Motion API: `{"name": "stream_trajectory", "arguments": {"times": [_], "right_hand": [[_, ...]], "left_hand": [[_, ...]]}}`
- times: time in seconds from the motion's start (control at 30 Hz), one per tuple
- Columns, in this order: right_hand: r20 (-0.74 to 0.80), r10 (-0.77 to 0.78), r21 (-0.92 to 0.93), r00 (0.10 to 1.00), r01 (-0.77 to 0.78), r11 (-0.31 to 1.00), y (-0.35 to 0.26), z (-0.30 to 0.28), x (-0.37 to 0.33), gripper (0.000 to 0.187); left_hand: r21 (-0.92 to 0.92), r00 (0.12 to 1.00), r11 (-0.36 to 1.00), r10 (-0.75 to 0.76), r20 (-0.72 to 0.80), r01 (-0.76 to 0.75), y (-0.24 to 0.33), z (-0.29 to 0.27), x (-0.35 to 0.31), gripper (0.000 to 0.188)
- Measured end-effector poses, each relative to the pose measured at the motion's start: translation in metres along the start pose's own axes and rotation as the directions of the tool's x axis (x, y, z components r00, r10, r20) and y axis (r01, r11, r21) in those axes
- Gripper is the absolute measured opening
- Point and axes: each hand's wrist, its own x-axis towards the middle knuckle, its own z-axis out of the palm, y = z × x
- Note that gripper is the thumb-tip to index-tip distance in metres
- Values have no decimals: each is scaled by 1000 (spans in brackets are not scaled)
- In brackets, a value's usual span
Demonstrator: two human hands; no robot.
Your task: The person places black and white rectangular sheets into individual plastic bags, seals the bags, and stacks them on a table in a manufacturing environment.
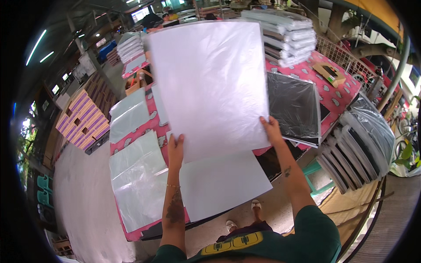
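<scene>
A large white sheet in a clear plastic sleeve (210, 83) is held up, tilted, above the table. My left hand (176, 148) pinches its lower left edge, thumb showing. My right hand (271, 128) grips the lower right edge. Beneath it, a bare white sheet (226, 186) lies at the table's near edge, partly covered by the raised one. To the left, flat clear plastic sleeves (137, 182) rest on the pink patterned tablecloth (164, 138). On the right, black sheets under plastic (294, 107) lie stacked.
Wrapped stacks (289, 37) stand at the table's far right, near a small cardboard box (329, 73). More wrapped sheets (362, 144) pile beside the table at right, by a green stool (312, 177). Stacked cartons (83, 116) stand left. A person (152, 21) is partly hidden behind the raised sheet.
</scene>
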Motion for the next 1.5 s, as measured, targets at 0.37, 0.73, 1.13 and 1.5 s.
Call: {"name": "stream_trajectory", "arguments": {"times": [0.37, 0.73, 1.13, 1.5], "right_hand": [[-430, 169, -146, 887, -253, 957, -24, -270, 12, 43], [17, -174, -1000, 985, 18, 3, -47, -157, -65, 60], [344, 7, -478, 939, 168, 862, 17, 103, -179, 30], [547, 415, 305, 727, -634, 710, 0, 245, -279, 29]], "left_hand": [[-470, 804, 667, -368, 467, 578, -16, 278, 55, 29], [32, 976, 988, -154, 156, 151, -6, 165, -57, 35], [711, 937, 641, -37, -348, 289, -99, -223, -224, 13], [425, 918, 904, 136, -371, 38, 8, -174, -219, 22]]}}
